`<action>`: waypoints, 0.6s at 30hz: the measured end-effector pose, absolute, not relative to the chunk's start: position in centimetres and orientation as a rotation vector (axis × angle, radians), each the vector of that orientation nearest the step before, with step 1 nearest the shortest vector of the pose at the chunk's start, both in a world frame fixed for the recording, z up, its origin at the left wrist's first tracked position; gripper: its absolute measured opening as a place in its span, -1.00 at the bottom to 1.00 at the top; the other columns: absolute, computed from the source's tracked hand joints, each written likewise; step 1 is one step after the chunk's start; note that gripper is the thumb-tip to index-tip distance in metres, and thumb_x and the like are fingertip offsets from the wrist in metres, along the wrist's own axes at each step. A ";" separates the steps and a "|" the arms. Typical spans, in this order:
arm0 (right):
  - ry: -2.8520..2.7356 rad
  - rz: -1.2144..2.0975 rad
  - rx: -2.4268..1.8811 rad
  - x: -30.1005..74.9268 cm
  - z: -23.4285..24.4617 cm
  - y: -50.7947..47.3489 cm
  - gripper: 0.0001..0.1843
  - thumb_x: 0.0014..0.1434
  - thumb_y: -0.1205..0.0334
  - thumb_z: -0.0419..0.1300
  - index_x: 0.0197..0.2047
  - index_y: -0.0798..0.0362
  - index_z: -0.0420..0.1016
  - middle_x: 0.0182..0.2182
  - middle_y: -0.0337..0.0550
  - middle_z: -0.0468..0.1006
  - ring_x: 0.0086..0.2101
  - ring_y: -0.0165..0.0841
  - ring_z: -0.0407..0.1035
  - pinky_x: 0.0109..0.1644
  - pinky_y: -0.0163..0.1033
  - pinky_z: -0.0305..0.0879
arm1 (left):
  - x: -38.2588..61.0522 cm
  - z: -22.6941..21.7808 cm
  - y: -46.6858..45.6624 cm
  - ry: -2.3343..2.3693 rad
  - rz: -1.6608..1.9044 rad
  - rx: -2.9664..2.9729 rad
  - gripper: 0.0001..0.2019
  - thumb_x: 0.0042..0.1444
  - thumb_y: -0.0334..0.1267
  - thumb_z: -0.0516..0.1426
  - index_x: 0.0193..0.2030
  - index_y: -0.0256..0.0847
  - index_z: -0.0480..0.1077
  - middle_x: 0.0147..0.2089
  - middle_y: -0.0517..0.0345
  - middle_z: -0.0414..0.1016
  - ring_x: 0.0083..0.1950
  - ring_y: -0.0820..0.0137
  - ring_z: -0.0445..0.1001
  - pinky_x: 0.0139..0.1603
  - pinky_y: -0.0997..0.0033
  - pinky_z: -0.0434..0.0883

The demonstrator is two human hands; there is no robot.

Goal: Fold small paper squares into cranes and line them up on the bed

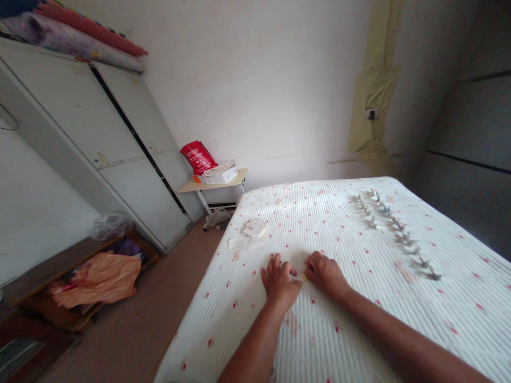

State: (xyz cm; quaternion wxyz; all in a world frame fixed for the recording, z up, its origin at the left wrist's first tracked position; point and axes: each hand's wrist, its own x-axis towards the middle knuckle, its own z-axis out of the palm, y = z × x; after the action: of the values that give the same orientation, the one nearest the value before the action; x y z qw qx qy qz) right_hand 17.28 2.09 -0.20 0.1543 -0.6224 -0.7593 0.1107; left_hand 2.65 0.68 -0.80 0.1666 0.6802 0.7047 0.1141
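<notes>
My left hand and my right hand rest side by side on a white quilted bed cover with red dots. Both press down on a small pale piece, likely paper, lying flat between them; most of it is hidden under the fingers. A small stack of paper squares lies on the bed beyond my left hand. A long row of small grey folded figures runs along the bed beyond my right hand.
A white wardrobe stands at left with rolled bedding on top. A small side table against the wall holds a red bag and a white box. An orange plastic bag lies in a wooden crate on the floor.
</notes>
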 end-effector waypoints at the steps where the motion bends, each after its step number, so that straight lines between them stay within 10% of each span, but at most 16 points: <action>1: -2.176 0.317 -1.786 17.3 -0.2 2.1 -0.91 0.05 0.32 0.06 -0.43 0.09 0.36 -0.38 -0.19 0.38 -0.37 -0.41 0.29 -0.37 -0.32 -0.06 | 2.6 -0.8 0.7 2.001 0.320 1.930 -0.80 -0.10 -0.17 0.14 -0.27 -0.05 0.33 0.35 0.22 -0.11 0.37 0.31 -0.24 0.27 0.02 -0.22; 12: -2.163 0.326 -1.770 17.2 -0.1 1.9 -0.92 0.05 0.31 0.07 -0.43 0.09 0.37 -0.37 -0.20 0.38 -0.35 -0.41 0.29 -0.36 -0.33 -0.04 | 3.2 -0.5 0.3 2.069 0.332 1.951 -0.74 -0.01 0.03 0.06 -0.30 -0.07 0.34 0.34 0.20 -0.08 0.36 0.29 -0.23 0.28 -0.01 -0.23; 18: -2.170 0.326 -1.770 17.2 0.0 2.0 -0.92 0.04 0.33 0.07 -0.43 0.09 0.36 -0.39 -0.20 0.37 -0.37 -0.42 0.29 -0.36 -0.33 -0.01 | 3.1 -0.3 0.2 2.034 0.343 1.956 -0.85 -0.06 -0.17 0.13 -0.30 -0.08 0.34 0.34 0.18 -0.07 0.36 0.28 -0.20 0.27 -0.01 -0.21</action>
State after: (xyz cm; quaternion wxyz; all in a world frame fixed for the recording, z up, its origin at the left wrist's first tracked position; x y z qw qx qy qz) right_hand 17.24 1.97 0.00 0.1605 -0.6198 -0.7596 0.1140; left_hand 3.05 0.22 -0.35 0.1491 0.6804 0.7075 0.1193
